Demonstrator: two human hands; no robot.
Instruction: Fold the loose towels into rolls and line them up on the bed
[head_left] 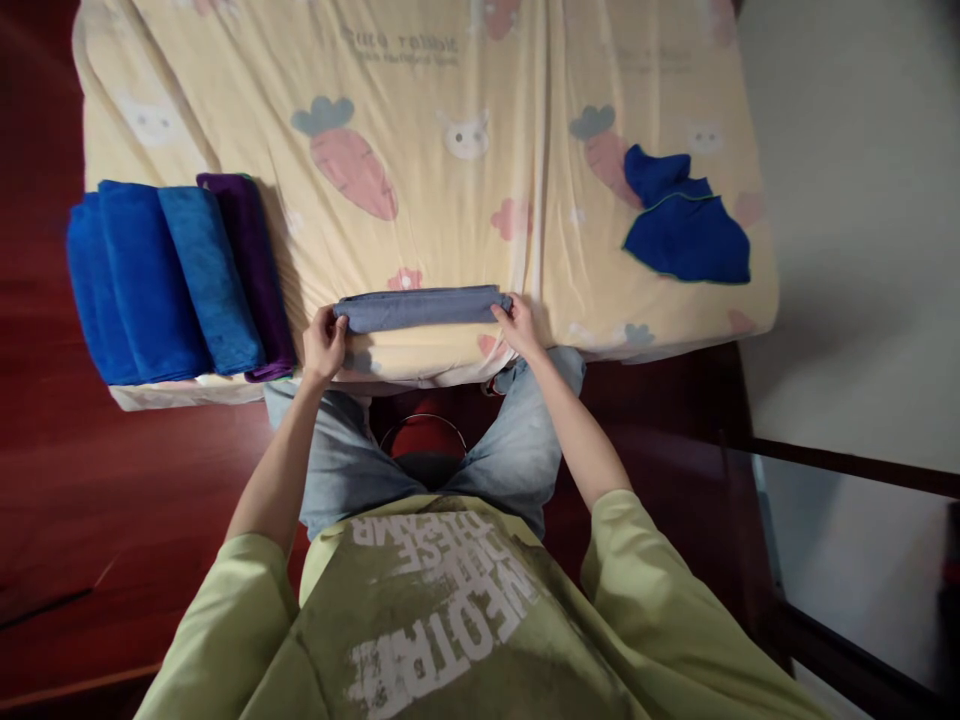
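Observation:
A grey-blue cloth (421, 310), folded into a long narrow strip, lies along the front part of the bed in front of me. My left hand (325, 345) pinches its left end between thumb and fingers. At the opposite end, my right hand (516, 322) grips the cloth's corner in the same way. Left of my left hand stands a row of folded towels: bright blue ones (146, 285), a lighter blue one (214, 280) and a dark purple one (251, 270). Farther off to the right lies a crumpled dark blue cloth (690, 225) with a thin greenish edge.
The bed's yellow sheet (435, 210) has carrot and rabbit prints and several creases. Its front edge runs just before my knees. Below is a dark red floor (150, 520). A pale wall (847, 220) rises on the right, beside a dark frame (855, 465).

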